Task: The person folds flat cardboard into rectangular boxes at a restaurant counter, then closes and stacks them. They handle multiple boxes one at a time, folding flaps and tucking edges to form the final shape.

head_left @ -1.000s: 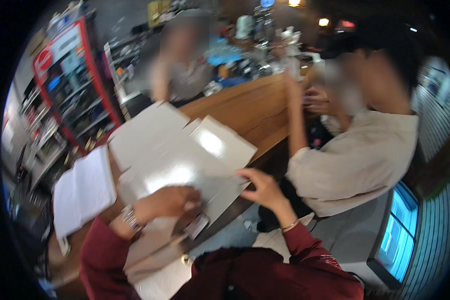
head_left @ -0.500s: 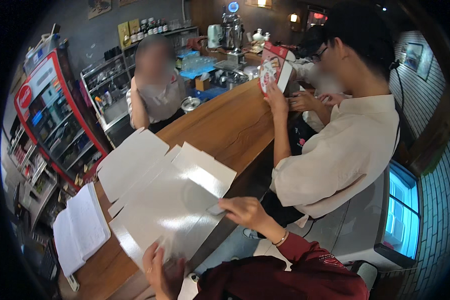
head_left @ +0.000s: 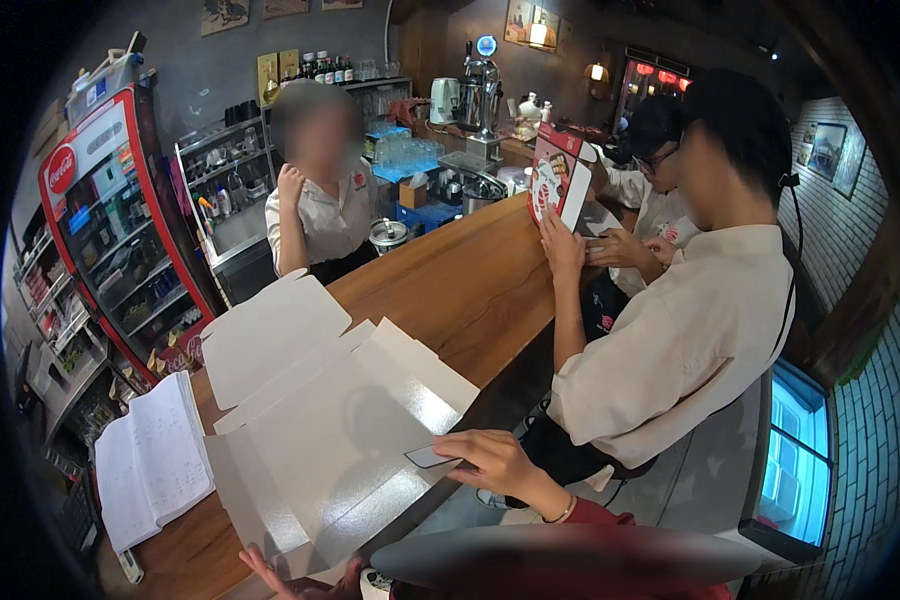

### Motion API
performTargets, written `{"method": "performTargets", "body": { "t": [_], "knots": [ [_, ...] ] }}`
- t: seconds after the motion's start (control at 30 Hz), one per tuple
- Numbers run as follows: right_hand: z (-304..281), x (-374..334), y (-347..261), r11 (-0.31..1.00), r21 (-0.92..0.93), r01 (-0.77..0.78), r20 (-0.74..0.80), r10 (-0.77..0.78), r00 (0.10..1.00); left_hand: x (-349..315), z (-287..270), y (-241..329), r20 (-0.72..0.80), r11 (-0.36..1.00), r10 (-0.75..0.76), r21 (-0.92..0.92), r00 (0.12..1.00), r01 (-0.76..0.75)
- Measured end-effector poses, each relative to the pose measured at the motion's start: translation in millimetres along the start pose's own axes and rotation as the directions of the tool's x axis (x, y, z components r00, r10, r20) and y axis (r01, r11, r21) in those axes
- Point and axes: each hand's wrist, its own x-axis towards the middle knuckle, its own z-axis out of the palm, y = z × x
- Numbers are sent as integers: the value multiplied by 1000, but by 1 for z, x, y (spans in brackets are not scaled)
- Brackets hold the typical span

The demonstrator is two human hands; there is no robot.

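Counter: long brown wooden counter [head_left: 445, 290], runs from L of the person's L hand diag. up & away, past the R hand.
Back of room: tall red-framed glass-door drinks fridge [head_left: 120, 225], far fwd of L hand & a bit to its left; grey wall [head_left: 195, 75] behind.
Sheet: large unfolded glossy white cardboard sheet [head_left: 340, 450], flat on counter btwn the two hands & fwd of them; flaps spread, far panel well beyond L hand.
R hand: R hand [head_left: 500, 470] at sheet's right edge, palm down, fingers pinched narrow on small flat pale piece w/ dark edge [head_left: 430, 457]; can't tell if piece is loose or joined to sheet.
R wrist: thin bracelet [head_left: 570, 508], then maroon sleeve [head_left: 610, 516].
L hand: L hand [head_left: 300, 582] at sheet's near edge, partly cut off by pic's lower rim; thumb wide of fingers. Can't tell if it touches the sheet.
Notebook: open white-paged notebook [head_left: 155, 460], on counter, fwd-L of L hand.
Co-worker: person in beige shirt [head_left: 670, 340], fwd-R of R hand, holding up red-and-white printed carton [head_left: 552, 180].
Behind counter: person in pale shirt [head_left: 335, 225], far fwd of L hand, one arm raised.
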Motion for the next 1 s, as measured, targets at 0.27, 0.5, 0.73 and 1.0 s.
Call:
{"method": "performTargets", "body": {
  "t": [0.27, 0.5, 0.73, 1.0],
  "knots": [
    [-5, 2, 0, 982, 80, -174, 227, 152, 962, -14, -4, -17, 154, 980, -173, -69, 973, 185],
    [9, 11, 19, 662, 585, -468, 253, 400, 881, 20, -3, -14, 126, 882, -102, -447, 987, 148],
    [14, 28, 12, 577, 534, -618, 270, 576, 771, 75, -12, -30, 583, 984, 103, -178, 806, 3],
    [4, 49, -5, 951, -308, 31, 130, 10, 991, 84, 10, -39, 646, 988, 27, -132, 763, 77]
  ]
}}
